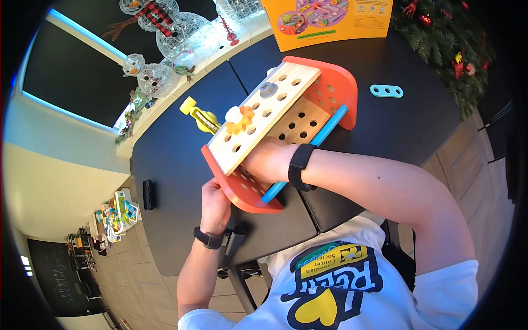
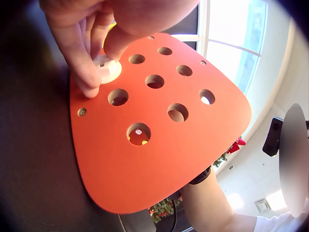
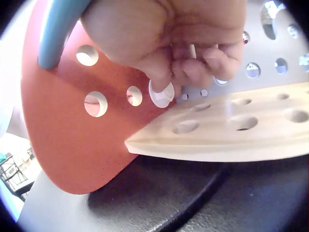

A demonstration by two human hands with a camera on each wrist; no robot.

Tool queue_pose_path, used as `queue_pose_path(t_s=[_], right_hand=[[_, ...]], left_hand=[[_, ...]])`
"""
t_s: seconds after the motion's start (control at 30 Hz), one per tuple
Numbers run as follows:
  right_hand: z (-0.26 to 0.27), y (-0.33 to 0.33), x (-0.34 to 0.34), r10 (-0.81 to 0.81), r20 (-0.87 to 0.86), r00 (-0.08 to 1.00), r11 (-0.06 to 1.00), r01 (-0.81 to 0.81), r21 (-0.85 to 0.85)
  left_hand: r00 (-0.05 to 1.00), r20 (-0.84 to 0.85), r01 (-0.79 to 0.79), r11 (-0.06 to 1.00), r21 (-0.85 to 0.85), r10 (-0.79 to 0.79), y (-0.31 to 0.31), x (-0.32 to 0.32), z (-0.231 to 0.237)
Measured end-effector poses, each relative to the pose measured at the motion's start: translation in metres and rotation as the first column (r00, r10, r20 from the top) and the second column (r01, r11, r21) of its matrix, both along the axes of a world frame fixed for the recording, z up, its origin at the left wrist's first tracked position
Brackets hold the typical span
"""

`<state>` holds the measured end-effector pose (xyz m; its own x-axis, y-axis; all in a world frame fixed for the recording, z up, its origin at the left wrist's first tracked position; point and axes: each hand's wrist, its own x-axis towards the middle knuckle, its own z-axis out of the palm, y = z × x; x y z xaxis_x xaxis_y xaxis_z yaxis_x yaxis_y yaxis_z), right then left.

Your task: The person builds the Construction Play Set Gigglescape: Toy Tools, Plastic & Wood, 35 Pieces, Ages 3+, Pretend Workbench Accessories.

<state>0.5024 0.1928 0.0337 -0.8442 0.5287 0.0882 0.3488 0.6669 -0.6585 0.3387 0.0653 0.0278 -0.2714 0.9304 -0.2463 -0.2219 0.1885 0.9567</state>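
Note:
A wooden toy toolbox with orange-red end panels and a blue bar handle stands on the dark table. On the outer face of the near panel, my left hand pinches a white round toy screw head at a hole. Reaching inside under the top board, my right hand pinches a white round plastic piece against that panel's inner face; its fingers are partly hidden in the head view. The top board carries an orange gear with a white knob and a grey screw.
A yellow toy tool hangs on the toolbox's far side. Right of it lies a light-blue strip with holes. A yellow box stands at the back, beside a decorated evergreen. A black case lies near the table's left edge.

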Motion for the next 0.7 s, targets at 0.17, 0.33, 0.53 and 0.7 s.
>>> queue_pose_path(t_s=[0.17, 0.33, 0.53, 0.7], right_hand=[[0.004, 0.002, -0.001, -0.024, -0.004, 1.0, 0.997, 0.024, -0.068], [0.018, 0.004, 0.017, -0.016, -0.021, 1.0, 0.99, 0.019, 0.137], [0.064, -0.019, 0.091, 0.099, -0.1, 0.99, 0.989, -0.087, 0.121], [0.136, -0.002, 0.162, -0.394, -0.452, 0.8, 0.803, 0.539, 0.254]], left_hand=[[1.0, -0.014, 0.009, 1.0, -0.002, -0.009, 0.001, -0.001, -0.002], [0.998, -0.053, 0.042, 0.999, -0.019, -0.043, 0.003, -0.003, -0.008], [0.993, -0.101, 0.062, 0.996, -0.062, -0.068, 0.006, -0.012, -0.016], [0.986, -0.118, 0.095, 0.978, -0.185, -0.118, 0.008, -0.02, 0.031]])
